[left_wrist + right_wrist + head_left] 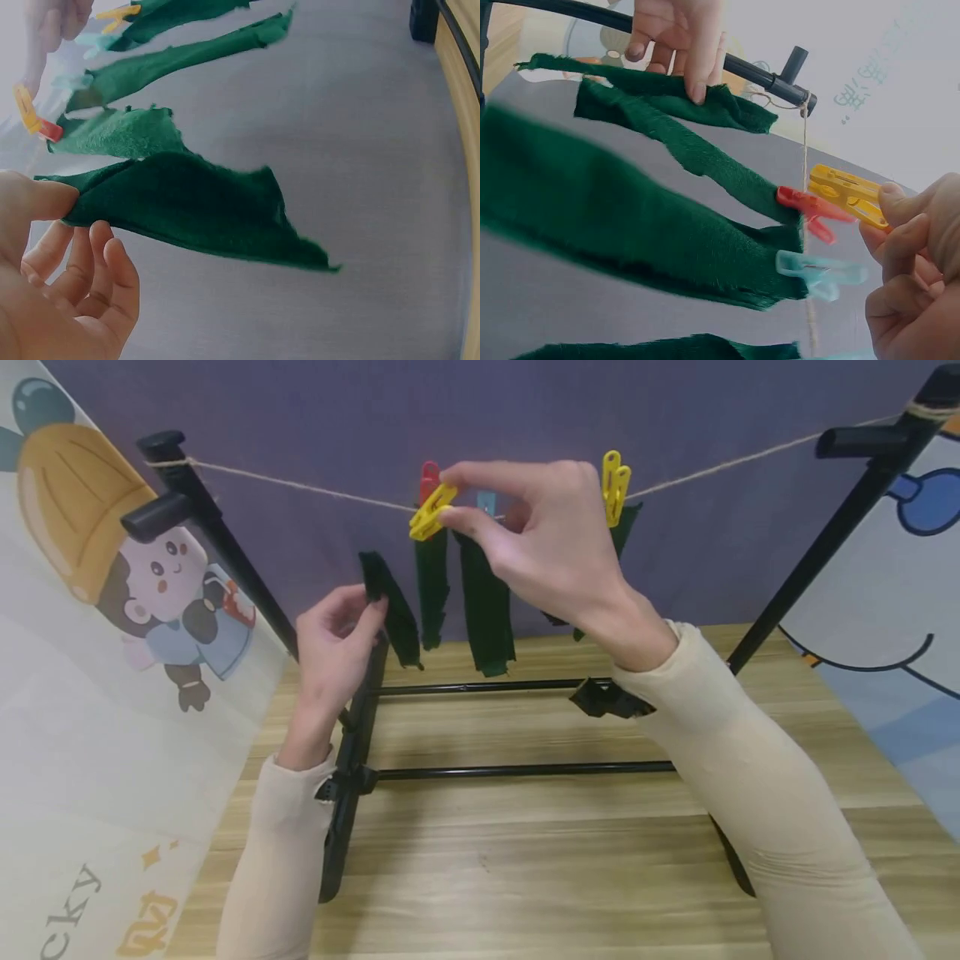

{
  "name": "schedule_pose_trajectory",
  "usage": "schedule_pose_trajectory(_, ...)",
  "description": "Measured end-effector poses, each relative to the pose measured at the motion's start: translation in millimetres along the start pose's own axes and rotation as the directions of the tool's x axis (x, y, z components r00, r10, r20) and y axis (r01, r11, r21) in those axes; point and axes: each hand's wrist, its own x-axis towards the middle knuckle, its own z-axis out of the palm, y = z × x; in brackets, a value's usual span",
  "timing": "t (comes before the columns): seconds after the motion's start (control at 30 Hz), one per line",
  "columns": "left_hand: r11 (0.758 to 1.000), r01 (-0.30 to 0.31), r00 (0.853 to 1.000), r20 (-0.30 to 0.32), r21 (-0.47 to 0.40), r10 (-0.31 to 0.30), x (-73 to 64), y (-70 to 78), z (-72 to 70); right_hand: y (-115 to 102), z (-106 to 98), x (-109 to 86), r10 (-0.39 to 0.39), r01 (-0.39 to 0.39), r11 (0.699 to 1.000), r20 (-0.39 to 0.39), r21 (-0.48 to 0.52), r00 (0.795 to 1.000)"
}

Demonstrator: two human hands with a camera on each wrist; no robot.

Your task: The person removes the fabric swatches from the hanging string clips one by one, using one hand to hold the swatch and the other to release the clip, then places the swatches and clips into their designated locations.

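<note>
My left hand (335,639) pinches a dark green strip of cloth (392,610) near its upper end, left of the hung strips. Between thumb and forefinger my right hand (551,531) holds a yellow clothespin (432,512) by its handles, at the twine (300,485). Just beside it a red clothespin (814,210) fastens a narrow green strip (697,154) to the twine. A light blue clothespin (821,271) clips a wider strip (486,606). Farther right, another yellow clothespin (615,489) holds more green cloth (624,531), partly hidden behind my right hand.
The twine runs between two black posts (225,547) of a frame. Black crossbars (525,769) join its sides low over the wooden tabletop (510,868). A purple-grey panel (315,410) stands behind, and a wall with cartoon figures (168,568) is at left.
</note>
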Motion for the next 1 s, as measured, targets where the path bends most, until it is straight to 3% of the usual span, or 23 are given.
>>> schedule_pose_trajectory(0.2,1.000,0.002,0.999,-0.032,0.014,-0.002,-4.8,-0.9,-3.4,7,-4,-11.3,0.020,-0.019,0.998,-0.004,0.060,1.000)
schedule_pose_trajectory(0.4,0.999,0.019,0.999,-0.036,0.042,-0.017,-10.4,-1.7,-9.1,10,-7,-22.2,0.104,-0.104,0.990,0.000,0.092,0.995)
schedule_pose_trajectory(1.0,0.997,0.030,0.999,0.017,0.066,-0.031,-24.2,-8.9,-15.6,25,-8,-54.9,0.085,-0.086,0.993,0.006,0.081,0.996)
